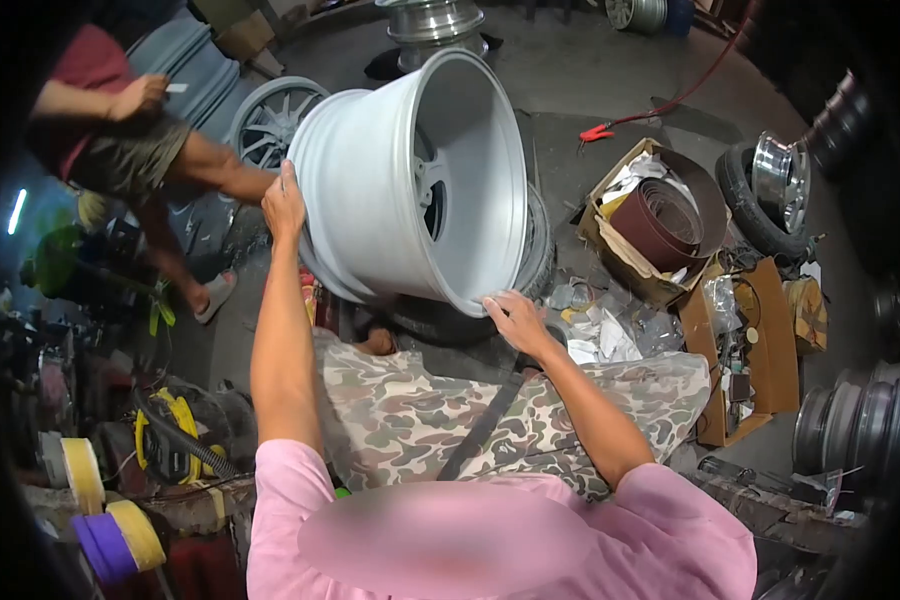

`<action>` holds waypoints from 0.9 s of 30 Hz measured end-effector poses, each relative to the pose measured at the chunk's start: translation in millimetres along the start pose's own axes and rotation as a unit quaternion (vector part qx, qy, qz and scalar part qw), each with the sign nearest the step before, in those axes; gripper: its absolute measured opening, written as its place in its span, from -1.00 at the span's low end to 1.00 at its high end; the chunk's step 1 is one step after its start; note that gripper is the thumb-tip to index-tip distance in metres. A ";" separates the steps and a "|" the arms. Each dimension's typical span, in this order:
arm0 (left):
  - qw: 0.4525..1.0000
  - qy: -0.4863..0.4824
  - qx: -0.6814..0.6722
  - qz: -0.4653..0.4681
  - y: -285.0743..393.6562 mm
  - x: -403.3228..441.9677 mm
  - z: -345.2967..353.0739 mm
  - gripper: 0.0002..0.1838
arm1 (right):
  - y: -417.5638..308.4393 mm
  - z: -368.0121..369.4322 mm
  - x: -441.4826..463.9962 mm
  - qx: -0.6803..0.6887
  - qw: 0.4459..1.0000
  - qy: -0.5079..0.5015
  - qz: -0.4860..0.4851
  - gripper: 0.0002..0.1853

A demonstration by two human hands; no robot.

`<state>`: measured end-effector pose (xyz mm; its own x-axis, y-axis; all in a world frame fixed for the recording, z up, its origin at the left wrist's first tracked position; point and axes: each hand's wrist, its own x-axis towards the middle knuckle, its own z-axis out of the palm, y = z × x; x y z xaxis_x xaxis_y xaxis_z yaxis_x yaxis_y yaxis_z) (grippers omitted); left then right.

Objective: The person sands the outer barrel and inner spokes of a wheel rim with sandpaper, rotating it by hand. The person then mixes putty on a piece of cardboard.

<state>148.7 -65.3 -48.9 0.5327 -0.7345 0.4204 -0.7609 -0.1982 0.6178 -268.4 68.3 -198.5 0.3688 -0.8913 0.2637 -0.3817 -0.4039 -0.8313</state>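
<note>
A large light-grey wheel rim (360,190) is tilted in front of me, its open barrel facing right and its spokes visible deep inside. My left hand (283,205) grips its left edge, fingers pointing up. At the lower right lip of the barrel, my right hand (515,322) holds the edge with its fingertips. Beneath the rim a black tyre (440,325) shows in part. My legs, in camouflage trousers (410,410), are spread below it.
Another person (120,130) stands at the left, close to the rim. On the right are a box with brown abrasive rolls (655,225), an open carton (770,350), a tyre (745,205) and stacked rims (855,425). Tape rolls (110,540) lie lower left.
</note>
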 end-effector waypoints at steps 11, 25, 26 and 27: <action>0.997 0.070 0.029 0.022 -39.4 29.5 0.3 -0.48 | -54.0 -12.5 23.8 -0.049 0.995 -0.084 -0.003 -0.65; 0.961 -0.142 -0.182 0.150 167.8 -33.6 -28.2 -0.41 | -74.4 10.1 98.2 0.195 0.953 -0.230 -0.027 -0.60; 0.978 -0.103 -0.076 0.163 166.0 -34.2 -29.0 -0.44 | -65.3 18.2 104.8 0.317 0.922 -0.224 0.002 -0.58; 0.981 -0.108 -0.084 0.136 156.0 -27.1 -24.3 -0.50 | -49.8 15.8 118.8 0.406 0.877 -0.252 0.052 -0.52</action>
<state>24.6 -60.5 52.3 0.2130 -0.8696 0.4453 -0.7823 0.1212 0.6110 -192.2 -14.2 -133.5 0.7736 -0.6278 0.0864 0.2182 0.1358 -0.9664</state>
